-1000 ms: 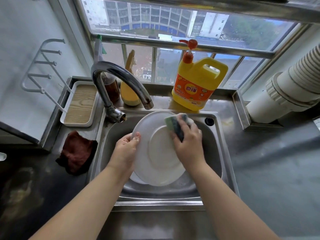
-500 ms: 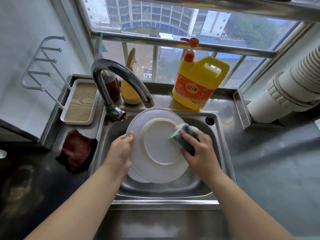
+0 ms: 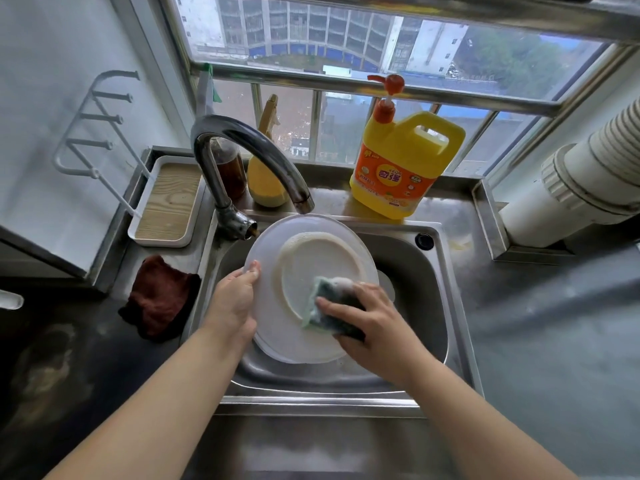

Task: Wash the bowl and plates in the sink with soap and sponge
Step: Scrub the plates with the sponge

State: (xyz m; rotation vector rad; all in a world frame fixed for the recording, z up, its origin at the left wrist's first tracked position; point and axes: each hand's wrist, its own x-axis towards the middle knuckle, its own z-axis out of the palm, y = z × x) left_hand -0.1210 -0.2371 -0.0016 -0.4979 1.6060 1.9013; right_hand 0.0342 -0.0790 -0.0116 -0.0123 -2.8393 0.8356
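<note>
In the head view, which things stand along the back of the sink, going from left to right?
Wooden tray → faucet → dark bottle → yellow spray bottle → yellow soap jug → white ribbed pipe.

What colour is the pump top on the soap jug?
Orange-red pump top, on a yellow jug; head view.

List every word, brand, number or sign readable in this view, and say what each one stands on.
"奇强": large characters in the round emblem on the orange label of the yellow detergent jug.
Small Latin letters above those characters: too blurred to read.
Fine print and small round badges lower on the same label: too small to read.
Brown bottle behind the faucet: no readable label.
Nothing else in view carries readable text.
</note>
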